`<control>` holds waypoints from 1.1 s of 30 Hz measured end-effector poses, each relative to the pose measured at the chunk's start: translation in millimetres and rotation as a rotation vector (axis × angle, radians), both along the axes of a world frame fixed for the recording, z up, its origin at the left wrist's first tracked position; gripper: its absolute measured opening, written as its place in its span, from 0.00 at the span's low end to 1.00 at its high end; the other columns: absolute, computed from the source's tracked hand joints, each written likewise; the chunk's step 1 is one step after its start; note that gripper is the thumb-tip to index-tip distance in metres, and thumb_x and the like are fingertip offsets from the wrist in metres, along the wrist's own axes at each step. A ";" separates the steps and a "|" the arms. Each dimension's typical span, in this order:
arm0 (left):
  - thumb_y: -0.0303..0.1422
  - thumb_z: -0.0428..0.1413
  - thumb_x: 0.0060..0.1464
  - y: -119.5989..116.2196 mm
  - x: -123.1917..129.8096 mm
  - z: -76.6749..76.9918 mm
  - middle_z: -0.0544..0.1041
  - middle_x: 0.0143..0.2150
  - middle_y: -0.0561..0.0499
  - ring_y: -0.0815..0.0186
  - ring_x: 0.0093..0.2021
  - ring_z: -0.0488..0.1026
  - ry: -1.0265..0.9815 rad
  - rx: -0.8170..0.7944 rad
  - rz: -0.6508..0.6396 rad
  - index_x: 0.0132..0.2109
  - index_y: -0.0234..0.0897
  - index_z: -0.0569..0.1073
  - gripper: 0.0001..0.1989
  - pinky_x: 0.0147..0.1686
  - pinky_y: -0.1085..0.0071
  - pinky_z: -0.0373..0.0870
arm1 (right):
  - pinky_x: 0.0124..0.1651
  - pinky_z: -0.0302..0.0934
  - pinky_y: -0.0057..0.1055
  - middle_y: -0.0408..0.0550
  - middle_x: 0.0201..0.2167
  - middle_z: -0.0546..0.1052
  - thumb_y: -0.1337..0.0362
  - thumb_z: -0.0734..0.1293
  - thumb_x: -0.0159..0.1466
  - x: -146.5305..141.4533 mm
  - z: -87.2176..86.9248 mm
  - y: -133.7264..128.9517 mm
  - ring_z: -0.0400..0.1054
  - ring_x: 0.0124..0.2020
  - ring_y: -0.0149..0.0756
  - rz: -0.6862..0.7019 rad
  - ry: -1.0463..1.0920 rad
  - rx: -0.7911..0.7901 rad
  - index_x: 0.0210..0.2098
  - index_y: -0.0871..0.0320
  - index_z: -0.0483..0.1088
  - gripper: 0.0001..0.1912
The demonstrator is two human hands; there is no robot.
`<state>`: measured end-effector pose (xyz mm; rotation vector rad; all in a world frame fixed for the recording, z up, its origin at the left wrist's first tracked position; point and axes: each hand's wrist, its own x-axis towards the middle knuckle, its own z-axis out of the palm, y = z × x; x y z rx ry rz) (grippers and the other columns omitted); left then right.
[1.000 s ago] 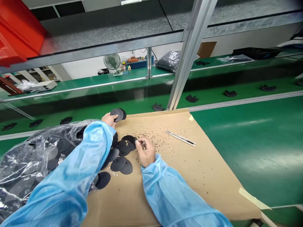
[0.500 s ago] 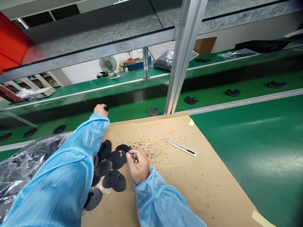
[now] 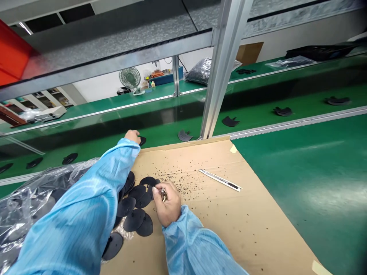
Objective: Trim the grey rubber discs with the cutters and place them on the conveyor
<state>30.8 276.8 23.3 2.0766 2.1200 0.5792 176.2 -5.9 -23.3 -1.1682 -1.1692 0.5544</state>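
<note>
My left hand [image 3: 132, 136] reaches out over the green belt [image 3: 164, 131]. Its fingers are closed at a thin black plastic piece [image 3: 142, 141], which is low over the belt or touching it. Over the cardboard sheet [image 3: 218, 221], my right hand [image 3: 168, 204] is wrapped around a small metal tool [image 3: 163, 194], mostly hidden in the fist. Just left of that hand lies a loose pile of flat black discs [image 3: 134, 219], partly covered by my left sleeve. Tiny black scraps [image 3: 183, 187] are scattered beyond and beside the right hand.
A slim white utility knife [image 3: 220, 179] lies on the cardboard. Clear plastic bagging [image 3: 23, 214] fills the left side. A metal post [image 3: 222, 72] rises at the cardboard's far edge. More black pieces [image 3: 231, 121] sit spaced along the belt.
My left hand has moved right and slightly down toward the cardboard's far edge, bringing the black piece with it. My right hand stays in place with the metal tool.
</note>
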 end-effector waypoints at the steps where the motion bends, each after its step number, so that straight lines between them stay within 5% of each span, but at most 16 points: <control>1: 0.27 0.62 0.44 0.7 17.5 -1.2 0.75 0.47 0.41 0.52 0.51 0.70 0.003 -0.011 -0.048 0.38 0.35 0.76 0.11 0.54 0.59 0.64 | 0.33 0.60 0.32 0.45 0.27 0.70 0.63 0.64 0.62 -0.3 -1.2 0.6 0.65 0.29 0.34 -0.015 0.019 -0.005 0.30 0.56 0.69 0.05; 5: 0.39 0.60 0.51 -5.5 97.3 -6.1 0.78 0.45 0.44 0.57 0.48 0.73 0.017 -0.098 -0.296 0.46 0.38 0.75 0.17 0.52 0.66 0.65 | 0.30 0.59 0.30 0.44 0.26 0.69 0.62 0.64 0.62 -0.2 -4.3 2.5 0.64 0.26 0.32 -0.081 0.110 -0.032 0.29 0.56 0.68 0.06; 9: 0.44 0.59 0.51 -10.8 162.2 -16.8 0.75 0.51 0.38 0.53 0.54 0.70 -0.002 -0.166 -0.282 0.55 0.34 0.70 0.28 0.52 0.64 0.64 | 0.31 0.59 0.29 0.43 0.25 0.69 0.61 0.63 0.63 0.3 -2.0 1.8 0.64 0.27 0.32 -0.129 0.179 -0.056 0.29 0.56 0.67 0.07; 13: 0.40 0.64 0.45 -9.4 196.0 -30.9 0.72 0.55 0.33 0.49 0.57 0.67 -0.039 -0.217 -0.233 0.60 0.31 0.63 0.37 0.53 0.61 0.64 | 0.30 0.58 0.29 0.42 0.24 0.67 0.61 0.62 0.62 -0.2 -0.2 0.8 0.63 0.26 0.32 -0.169 0.230 -0.109 0.30 0.56 0.65 0.06; 16: 0.32 0.66 0.42 -14.2 203.9 -29.6 0.74 0.53 0.36 0.53 0.55 0.69 -0.125 -0.162 -0.241 0.58 0.31 0.66 0.34 0.52 0.65 0.64 | 0.32 0.60 0.30 0.41 0.25 0.66 0.61 0.65 0.57 0.8 -3.8 3.3 0.63 0.27 0.33 -0.253 0.242 -0.187 0.35 0.55 0.64 0.08; 21: 0.30 0.61 0.47 -40.6 183.3 5.1 0.78 0.42 0.46 0.59 0.45 0.74 -0.322 -0.064 -0.223 0.43 0.36 0.76 0.13 0.45 0.68 0.67 | 0.38 0.64 0.34 0.47 0.34 0.68 0.57 0.71 0.52 4.1 -13.2 11.0 0.67 0.34 0.37 -0.305 0.252 -0.263 0.46 0.56 0.62 0.24; 26: 0.32 0.63 0.42 -96.1 110.6 38.3 0.76 0.30 0.50 0.64 0.31 0.72 -0.826 -0.079 -0.172 0.37 0.35 0.76 0.12 0.32 0.70 0.67 | 0.45 0.64 0.38 0.52 0.42 0.70 0.51 0.71 0.53 4.0 -16.0 15.4 0.67 0.42 0.40 -0.276 0.196 -0.197 0.50 0.59 0.64 0.30; 30: 0.32 0.66 0.39 -173.6 40.9 42.0 0.75 0.30 0.50 0.68 0.27 0.71 -1.261 -0.203 -0.130 0.40 0.33 0.74 0.18 0.28 0.72 0.68 | 0.48 0.64 0.40 0.52 0.40 0.73 0.51 0.68 0.57 7.0 -13.9 13.3 0.69 0.41 0.40 -0.193 0.140 -0.167 0.56 0.62 0.62 0.33; 33: 0.30 0.66 0.40 -230.2 4.2 28.4 0.76 0.33 0.48 0.65 0.31 0.74 -1.536 -0.363 -0.084 0.42 0.33 0.72 0.19 0.31 0.69 0.73 | 0.53 0.62 0.42 0.57 0.47 0.73 0.55 0.62 0.63 9.0 -9.9 7.4 0.68 0.48 0.42 -0.078 -0.048 -0.046 0.60 0.62 0.59 0.29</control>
